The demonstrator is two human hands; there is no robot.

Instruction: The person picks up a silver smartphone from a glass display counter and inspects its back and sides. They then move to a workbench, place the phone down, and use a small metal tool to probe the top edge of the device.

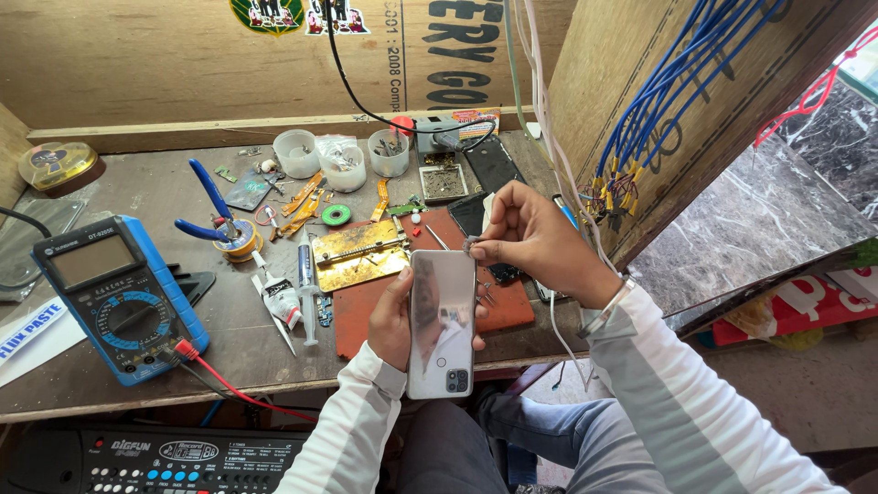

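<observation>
My left hand (395, 320) grips a silver smartphone (441, 320) from below, its shiny back facing up and the camera block toward me. My right hand (535, 240) is pinched at the phone's far top edge, fingertips closed on a small metal tool or pin (468, 245) too small to make out. Both hands are over the red work mat (366, 311) at the bench's front edge.
A blue multimeter (119, 297) with a red lead lies at the left. Blue-handled pliers (208, 212), a gold metal holder plate (358, 256), a glue tube (279, 297), several small plastic cups (343, 165) and loose phone parts crowd the bench. Blue wires (668, 82) hang at the right.
</observation>
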